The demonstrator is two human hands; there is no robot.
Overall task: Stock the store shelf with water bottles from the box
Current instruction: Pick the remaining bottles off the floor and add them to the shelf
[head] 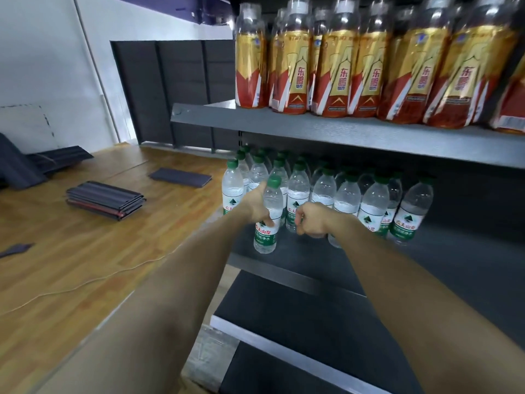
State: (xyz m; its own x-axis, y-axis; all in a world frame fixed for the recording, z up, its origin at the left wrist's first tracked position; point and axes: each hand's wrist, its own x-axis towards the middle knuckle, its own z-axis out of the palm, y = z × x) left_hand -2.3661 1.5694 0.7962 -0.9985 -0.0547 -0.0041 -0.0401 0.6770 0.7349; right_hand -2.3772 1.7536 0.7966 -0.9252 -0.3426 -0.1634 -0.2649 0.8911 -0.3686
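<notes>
- Our left hand (257, 207) is wrapped around a water bottle (268, 220) at its upper body, thumb across the label, and the bottle stands upright near the front edge of the middle shelf (426, 268), toward its left end.
- Our right hand (314, 220) is curled into a loose fist just beside that bottle; we cannot tell whether it holds anything — its fingers are turned under.
- Behind the held bottle the stocked water bottles (349, 200) stand in rows toward the back edge, green caps up, with one at the right end (409, 214) tilting.
- We judge the step in hand to be seating this bottle in front of the left rows. To do it well, we should slide it straight back until it touches the row, label forward, and let go only once the base sits flat.
- We should mind the right forearm — a sweep could knock the front bottles over.
- The shelf above carries gold-and-red drink bottles (341, 69); the box is not in view.
</notes>
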